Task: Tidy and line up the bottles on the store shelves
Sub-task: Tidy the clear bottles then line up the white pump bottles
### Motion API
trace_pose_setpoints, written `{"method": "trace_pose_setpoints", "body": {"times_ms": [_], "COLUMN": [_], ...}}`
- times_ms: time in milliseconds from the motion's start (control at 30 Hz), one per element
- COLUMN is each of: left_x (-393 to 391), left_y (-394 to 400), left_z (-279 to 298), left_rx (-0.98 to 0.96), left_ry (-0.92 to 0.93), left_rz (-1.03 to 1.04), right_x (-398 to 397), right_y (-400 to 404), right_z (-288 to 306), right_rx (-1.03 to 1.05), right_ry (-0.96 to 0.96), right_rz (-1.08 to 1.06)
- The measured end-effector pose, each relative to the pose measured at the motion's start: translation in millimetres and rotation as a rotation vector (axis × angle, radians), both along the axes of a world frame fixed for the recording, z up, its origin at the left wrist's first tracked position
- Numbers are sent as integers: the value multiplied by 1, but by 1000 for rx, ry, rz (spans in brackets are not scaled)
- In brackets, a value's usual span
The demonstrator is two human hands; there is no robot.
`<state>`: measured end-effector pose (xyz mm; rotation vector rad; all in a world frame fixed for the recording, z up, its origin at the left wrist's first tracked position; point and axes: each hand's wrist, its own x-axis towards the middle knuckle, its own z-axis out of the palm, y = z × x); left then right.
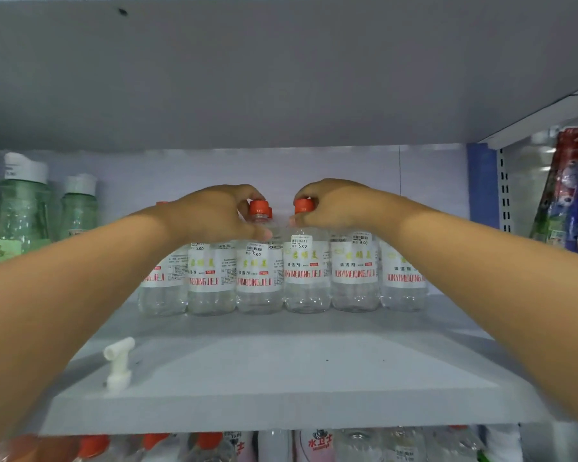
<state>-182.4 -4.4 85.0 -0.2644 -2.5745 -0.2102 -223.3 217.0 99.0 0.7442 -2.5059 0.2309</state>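
Observation:
Several clear bottles with white labels and orange caps stand in a row toward the back of the grey shelf point(281, 371). My left hand point(214, 215) grips the neck and cap of one middle bottle point(259, 278). My right hand point(334, 205) grips the orange cap of the neighbouring bottle point(306, 278) just to its right. Both hands meet above the row; the caps of the outer bottles are hidden behind my wrists. More bottles of the same kind stand behind the front row.
A loose white pump nozzle point(119, 363) lies on the shelf front left. Green bottles with white caps point(24, 208) stand at far left. Packaged goods point(571, 191) hang beyond the right upright. The shelf above hangs low overhead. More bottles point(317, 445) fill the shelf below.

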Motion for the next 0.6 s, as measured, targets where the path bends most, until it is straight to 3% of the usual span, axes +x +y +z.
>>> {"method": "trace_pose_setpoints", "body": {"times_ms": [500, 600], "left_x": [-3, 10], "left_y": [-6, -29], "left_z": [-18, -10], "left_rx": [-59, 58], "left_ry": [153, 170], "left_rz": [10, -56], "right_x": [1, 10], "right_y": [4, 3], "right_z": [-13, -12], "right_rx": [-28, -57], "right_ry": [19, 82], "right_rz": [-2, 32]}}
